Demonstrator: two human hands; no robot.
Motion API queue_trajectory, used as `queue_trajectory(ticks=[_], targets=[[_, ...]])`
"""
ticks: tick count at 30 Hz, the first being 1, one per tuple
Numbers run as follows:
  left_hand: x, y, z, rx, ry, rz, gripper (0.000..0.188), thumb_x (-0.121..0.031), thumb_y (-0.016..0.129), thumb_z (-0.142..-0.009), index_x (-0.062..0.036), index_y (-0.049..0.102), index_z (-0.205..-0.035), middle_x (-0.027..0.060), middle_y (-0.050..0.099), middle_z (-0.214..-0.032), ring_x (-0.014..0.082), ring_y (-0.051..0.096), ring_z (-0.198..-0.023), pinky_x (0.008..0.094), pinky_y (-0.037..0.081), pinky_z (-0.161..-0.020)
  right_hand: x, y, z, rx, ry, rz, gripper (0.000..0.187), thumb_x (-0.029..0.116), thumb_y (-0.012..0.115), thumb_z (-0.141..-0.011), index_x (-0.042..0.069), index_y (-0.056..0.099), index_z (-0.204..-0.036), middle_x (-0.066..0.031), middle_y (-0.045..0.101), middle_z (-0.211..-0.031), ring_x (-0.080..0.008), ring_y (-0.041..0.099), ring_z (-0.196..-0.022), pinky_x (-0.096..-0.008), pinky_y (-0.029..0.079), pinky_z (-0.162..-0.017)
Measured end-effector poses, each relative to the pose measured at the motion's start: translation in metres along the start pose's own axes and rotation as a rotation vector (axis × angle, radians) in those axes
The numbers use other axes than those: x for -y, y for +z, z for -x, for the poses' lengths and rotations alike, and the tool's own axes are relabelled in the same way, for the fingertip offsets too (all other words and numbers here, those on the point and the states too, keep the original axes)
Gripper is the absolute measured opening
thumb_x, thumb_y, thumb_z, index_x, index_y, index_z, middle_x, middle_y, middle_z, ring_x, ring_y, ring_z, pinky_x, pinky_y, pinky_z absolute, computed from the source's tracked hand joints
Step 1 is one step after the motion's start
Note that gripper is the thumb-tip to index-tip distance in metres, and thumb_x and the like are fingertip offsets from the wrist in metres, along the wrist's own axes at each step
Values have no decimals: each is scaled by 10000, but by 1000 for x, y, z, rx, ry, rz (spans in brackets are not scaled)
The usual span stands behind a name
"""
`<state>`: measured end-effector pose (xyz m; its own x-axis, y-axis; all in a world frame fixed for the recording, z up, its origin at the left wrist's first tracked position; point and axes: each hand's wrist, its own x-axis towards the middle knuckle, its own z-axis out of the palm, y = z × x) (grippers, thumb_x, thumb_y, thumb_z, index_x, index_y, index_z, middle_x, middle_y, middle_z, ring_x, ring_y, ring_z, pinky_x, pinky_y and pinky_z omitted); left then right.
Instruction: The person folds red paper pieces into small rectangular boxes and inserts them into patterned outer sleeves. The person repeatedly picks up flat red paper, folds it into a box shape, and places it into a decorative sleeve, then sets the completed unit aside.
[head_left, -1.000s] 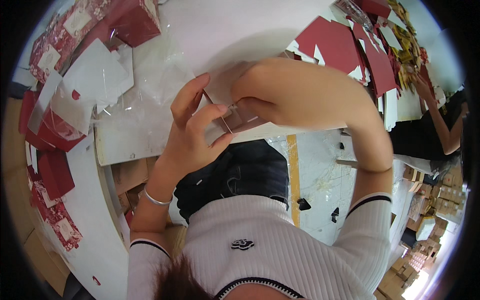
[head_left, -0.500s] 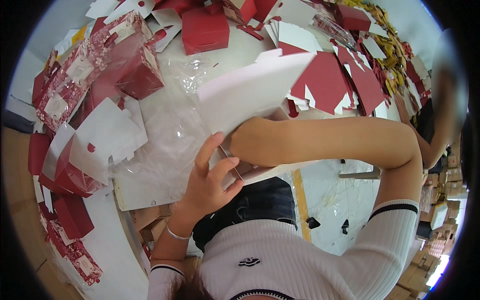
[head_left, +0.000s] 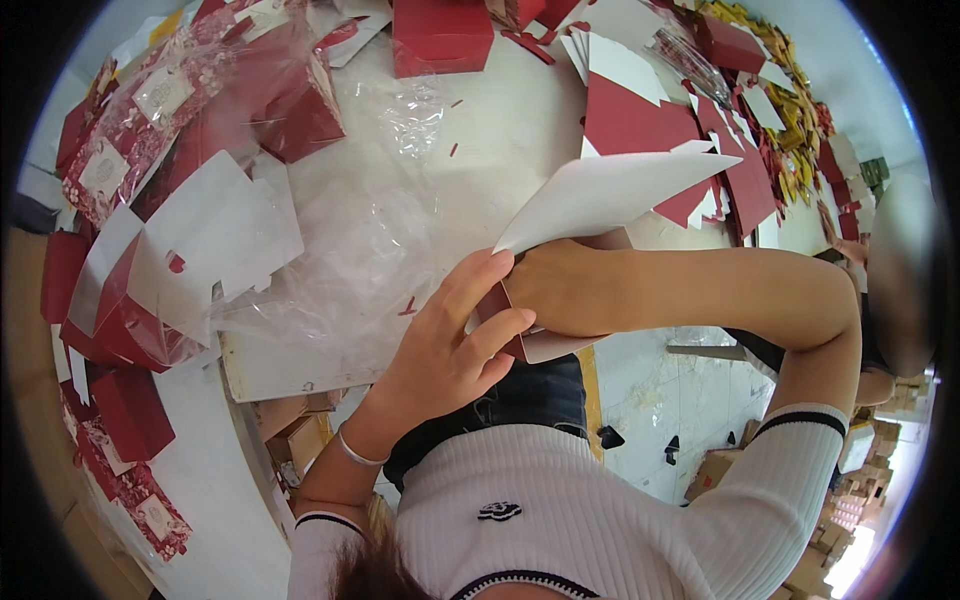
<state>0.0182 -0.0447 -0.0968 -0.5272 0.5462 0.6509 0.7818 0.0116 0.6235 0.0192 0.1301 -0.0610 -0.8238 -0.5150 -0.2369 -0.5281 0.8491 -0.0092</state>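
An open cardboard box (head_left: 565, 346), red outside and pale inside, is held at the table's near edge in front of me. Its white-lined lid (head_left: 615, 195) stands raised at a slant on the far side. My left hand (head_left: 440, 335) grips the box's left edge, with fingertips at the lid's corner and on the rim. My right hand (head_left: 560, 285) reaches into the box from the right, wrist bent. Its fingers are hidden behind the box wall, so whatever they touch is out of sight.
Crumpled clear plastic film (head_left: 350, 250) lies left of the box. An opened red-and-white box (head_left: 150, 290) and floral red boxes (head_left: 165, 90) are at the left. Flat red blanks (head_left: 640, 120) and a closed red box (head_left: 440, 38) lie farther back. Another person's arm (head_left: 850, 250) shows at right.
The box has shifted right and turned, and its raised lid now leans farther right. Both my hands have moved right with it. My right hand stays inside the box.
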Motion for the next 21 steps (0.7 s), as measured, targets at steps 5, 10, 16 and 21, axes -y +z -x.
queue_trajectory(ticks=[5, 10, 16, 21], targets=[[0, 4, 2, 6, 4, 11, 564, 16, 698, -537, -125, 485, -1039, 153, 343, -1262, 382, 436, -1092, 441, 435, -865, 6, 10, 6, 2, -33, 176, 29, 133, 622, -613, 113, 643, -611, -28, 637, -681, -197, 621, -666, -370, 465, -505], [0, 6, -1, -26, 6, -60, 598, 21, 696, -534, -145, 479, -1067, 151, 378, -1237, 376, 441, -1083, 433, 427, -864, -2, -13, -3, 212, -99, 254, 86, 133, 627, -612, 73, 658, -666, -96, 644, -715, -229, 633, -680, -391, 484, -511], [2, 13, -7, -79, -33, -40, 639, 12, 721, -516, -142, 465, -1081, 163, 346, -1256, 345, 422, -1103, 401, 430, -851, -8, -41, 12, 54, 142, -81, 57, 100, 611, -664, 44, 608, -658, -91, 619, -677, -211, 608, -635, -331, 461, -557], [-3, -4, -1, 35, -6, -219, 680, -301, 785, -613, -87, 363, -1102, 205, 267, -1274, 388, 307, -1192, 483, 303, -965, -62, -115, 55, 0, -145, -820, 164, 173, 670, -718, 21, 644, -773, -48, 625, -759, -184, 595, -680, -335, 466, -584]])
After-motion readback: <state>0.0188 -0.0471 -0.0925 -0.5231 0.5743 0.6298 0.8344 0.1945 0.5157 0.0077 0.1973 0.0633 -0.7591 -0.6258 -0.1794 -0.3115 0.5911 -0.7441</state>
